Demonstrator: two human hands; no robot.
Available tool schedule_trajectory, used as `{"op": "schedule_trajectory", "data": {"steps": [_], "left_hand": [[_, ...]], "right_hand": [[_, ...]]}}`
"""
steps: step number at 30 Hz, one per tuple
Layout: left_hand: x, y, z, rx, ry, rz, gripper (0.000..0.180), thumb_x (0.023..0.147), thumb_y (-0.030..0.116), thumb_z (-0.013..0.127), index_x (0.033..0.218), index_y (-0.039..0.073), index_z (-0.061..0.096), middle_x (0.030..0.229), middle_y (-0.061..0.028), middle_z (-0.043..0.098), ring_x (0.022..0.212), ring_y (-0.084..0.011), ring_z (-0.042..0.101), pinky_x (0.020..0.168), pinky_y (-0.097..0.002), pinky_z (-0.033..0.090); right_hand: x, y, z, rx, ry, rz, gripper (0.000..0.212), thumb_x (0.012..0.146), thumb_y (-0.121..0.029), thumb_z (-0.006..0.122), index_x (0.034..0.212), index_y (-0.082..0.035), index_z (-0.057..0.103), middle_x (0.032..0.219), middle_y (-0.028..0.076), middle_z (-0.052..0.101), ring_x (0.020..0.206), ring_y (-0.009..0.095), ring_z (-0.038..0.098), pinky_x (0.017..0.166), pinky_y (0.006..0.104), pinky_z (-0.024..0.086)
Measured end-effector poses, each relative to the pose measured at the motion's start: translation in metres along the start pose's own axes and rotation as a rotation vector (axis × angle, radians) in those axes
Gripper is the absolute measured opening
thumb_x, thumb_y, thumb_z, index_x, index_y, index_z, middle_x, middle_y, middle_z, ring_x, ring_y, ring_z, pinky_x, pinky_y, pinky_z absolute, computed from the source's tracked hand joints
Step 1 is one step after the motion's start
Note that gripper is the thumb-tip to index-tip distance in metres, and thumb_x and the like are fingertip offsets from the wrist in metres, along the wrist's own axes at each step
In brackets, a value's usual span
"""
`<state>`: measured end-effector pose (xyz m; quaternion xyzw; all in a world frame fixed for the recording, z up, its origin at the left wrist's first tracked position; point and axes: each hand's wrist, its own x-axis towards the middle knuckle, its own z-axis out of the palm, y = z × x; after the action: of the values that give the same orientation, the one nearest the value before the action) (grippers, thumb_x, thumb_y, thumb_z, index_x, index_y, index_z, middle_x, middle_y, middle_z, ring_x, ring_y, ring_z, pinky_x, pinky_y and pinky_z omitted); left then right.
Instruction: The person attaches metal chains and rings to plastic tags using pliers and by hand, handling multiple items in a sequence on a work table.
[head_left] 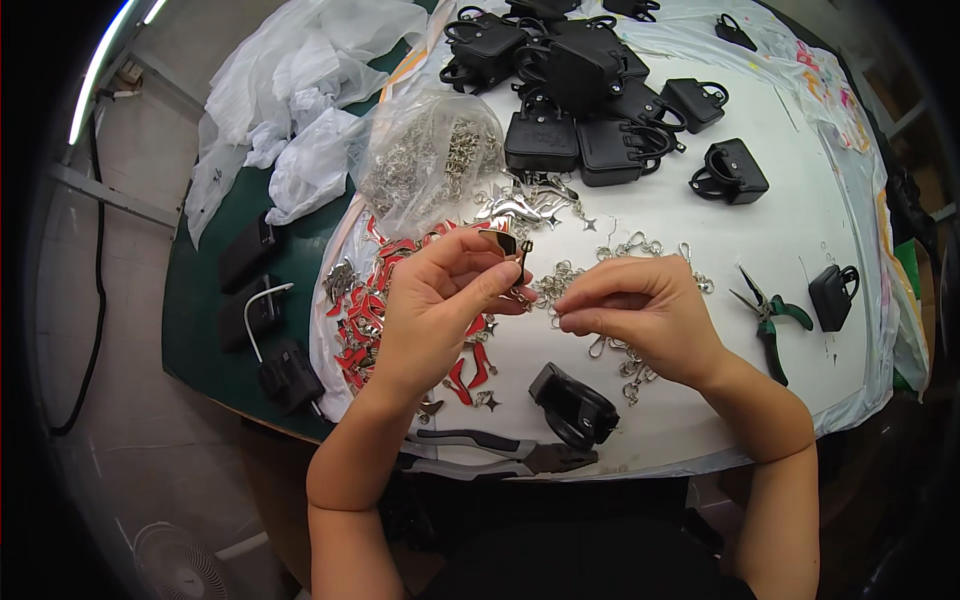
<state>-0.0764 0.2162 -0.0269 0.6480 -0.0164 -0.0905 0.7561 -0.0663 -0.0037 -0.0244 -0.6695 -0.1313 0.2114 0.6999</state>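
My left hand (435,305) is closed, thumb against fingers, on a small mirror-bright metal charm (499,241) with a dark part hanging toward the right. Small metal links (523,294) show just below its thumb tip. Close by on the right, my right hand (640,312) is pinched, thumb to fingertips; whatever it may hold is too small to make out. Beneath and between the hands lie silver clasps and chain links (640,243). Red and silver shoe-shaped charms (478,368) are heaped under and left of my left hand.
Black mini handbags (540,140) pile up at the back; another (575,405) lies near the front edge. Pliers (500,452) rest at that edge, and green-handled needle-nose pliers (768,318) at right. A clear bag of chains (430,160) and crumpled plastic (300,110) sit back left.
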Motion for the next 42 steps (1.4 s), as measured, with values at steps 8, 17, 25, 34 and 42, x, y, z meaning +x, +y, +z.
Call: {"op": "schedule_trajectory", "data": {"steps": [8, 17, 25, 34, 42], "left_hand": [[-0.008, -0.007, 0.005, -0.006, -0.053, 0.046, 0.013, 0.095, 0.000, 0.061, 0.107, -0.003, 0.061, 0.098, -0.0137, 0.070, 0.089, -0.0210, 0.071, 0.077, -0.0344, 0.062], [-0.010, -0.002, 0.001, -0.024, -0.076, 0.082, 0.012, 0.093, -0.003, 0.061, 0.105, -0.003, 0.061, 0.098, -0.0134, 0.070, 0.090, -0.0210, 0.071, 0.079, -0.0338, 0.061], [-0.014, 0.002, 0.003, -0.076, -0.071, 0.051, 0.012, 0.093, -0.004, 0.062, 0.105, -0.004, 0.061, 0.100, -0.0133, 0.070, 0.093, -0.0193, 0.070, 0.082, -0.0328, 0.060], [-0.023, 0.005, 0.004, -0.100, -0.102, 0.096, 0.016, 0.093, -0.004, 0.063, 0.109, -0.005, 0.060, 0.100, -0.0103, 0.069, 0.094, -0.0163, 0.069, 0.086, -0.0300, 0.058], [-0.060, 0.011, 0.001, 0.591, 0.051, 0.291, 0.031, 0.082, 0.009, 0.078, 0.108, 0.001, 0.064, 0.092, -0.0040, 0.063, 0.082, -0.0125, 0.058, 0.070, -0.0305, 0.049]], "right_hand": [[0.006, 0.018, 0.005, 0.176, -0.054, 0.104, 0.011, 0.084, 0.002, 0.073, 0.095, 0.004, 0.072, 0.085, 0.008, 0.072, 0.080, 0.013, 0.070, 0.073, 0.0249, 0.056], [0.005, 0.022, 0.006, 0.289, 0.016, 0.052, 0.013, 0.085, -0.002, 0.074, 0.097, 0.002, 0.072, 0.090, 0.007, 0.072, 0.082, 0.011, 0.068, 0.075, 0.0239, 0.054], [0.001, 0.017, 0.006, 0.155, -0.070, -0.031, 0.011, 0.083, -0.004, 0.077, 0.093, 0.000, 0.072, 0.088, 0.006, 0.072, 0.083, 0.010, 0.064, 0.076, 0.0248, 0.052], [-0.002, 0.024, 0.015, 0.253, 0.014, -0.102, 0.012, 0.085, -0.003, 0.075, 0.095, 0.000, 0.069, 0.092, 0.006, 0.070, 0.087, 0.011, 0.063, 0.079, 0.0263, 0.051], [-0.013, 0.006, -0.017, 0.376, -0.239, -0.158, 0.008, 0.091, -0.001, 0.065, 0.094, -0.005, 0.058, 0.110, 0.012, 0.064, 0.095, 0.013, 0.059, 0.082, 0.0276, 0.049]]}}
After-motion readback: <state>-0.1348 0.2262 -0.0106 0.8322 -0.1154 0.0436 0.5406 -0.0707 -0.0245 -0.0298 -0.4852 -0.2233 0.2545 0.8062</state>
